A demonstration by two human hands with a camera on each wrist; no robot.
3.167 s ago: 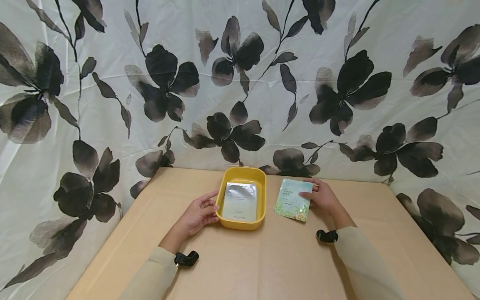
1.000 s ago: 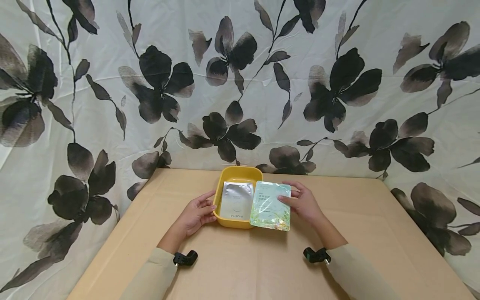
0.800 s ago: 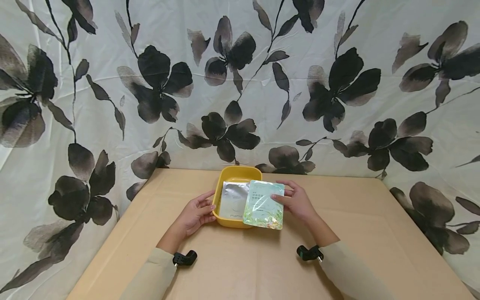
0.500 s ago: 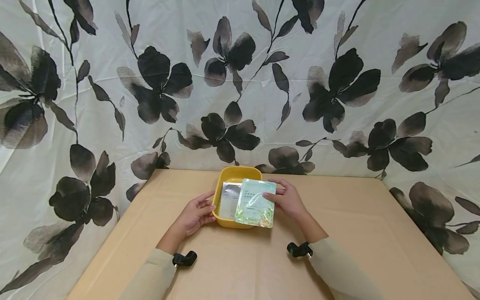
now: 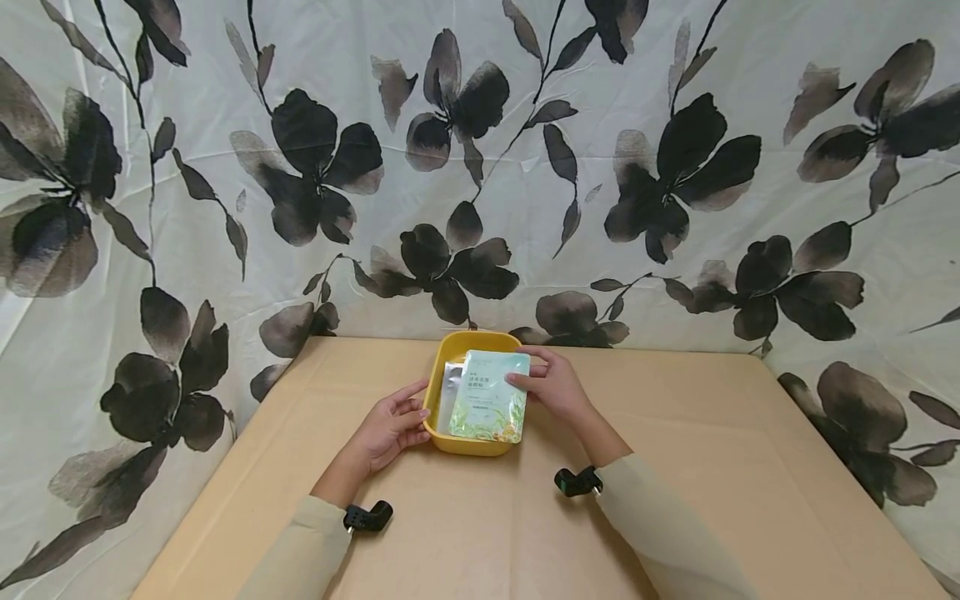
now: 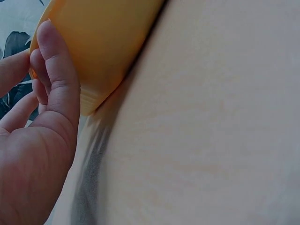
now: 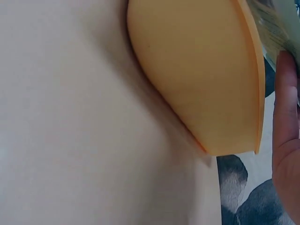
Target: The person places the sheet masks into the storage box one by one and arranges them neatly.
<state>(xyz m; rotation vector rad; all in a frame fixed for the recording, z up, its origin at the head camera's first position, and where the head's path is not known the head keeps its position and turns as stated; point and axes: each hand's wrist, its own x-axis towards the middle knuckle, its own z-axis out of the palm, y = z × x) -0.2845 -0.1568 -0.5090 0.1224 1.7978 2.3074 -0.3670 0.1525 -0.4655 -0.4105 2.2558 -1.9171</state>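
Observation:
A yellow plastic tray (image 5: 480, 448) with rounded corners stands on the table. Within it lies a silver foil packet (image 5: 447, 398), now mostly covered. My right hand (image 5: 553, 385) pinches a pale green sachet (image 5: 489, 398) with printed lettering and flowers, thumb on its face at the right edge. The sachet is over the tray, overlapping the silver packet. At the tray's left side, my left hand (image 5: 388, 427) holds the rim. In the left wrist view the thumb (image 6: 57, 61) lies against the tray's rim. The right wrist view shows only part of the right hand (image 7: 287, 122) beside the tray wall.
The table (image 5: 480, 525) has a light brown covering. Behind it hangs a white cloth (image 5: 555, 275) printed with dark flowers. A black wrist camera (image 5: 367, 517) sits on the left wrist and another black camera (image 5: 577, 482) on the right.
My right hand has carried the green sachet leftward from right of the tray to over it, covering most of the silver packet. The left hand has stayed at the tray's left rim.

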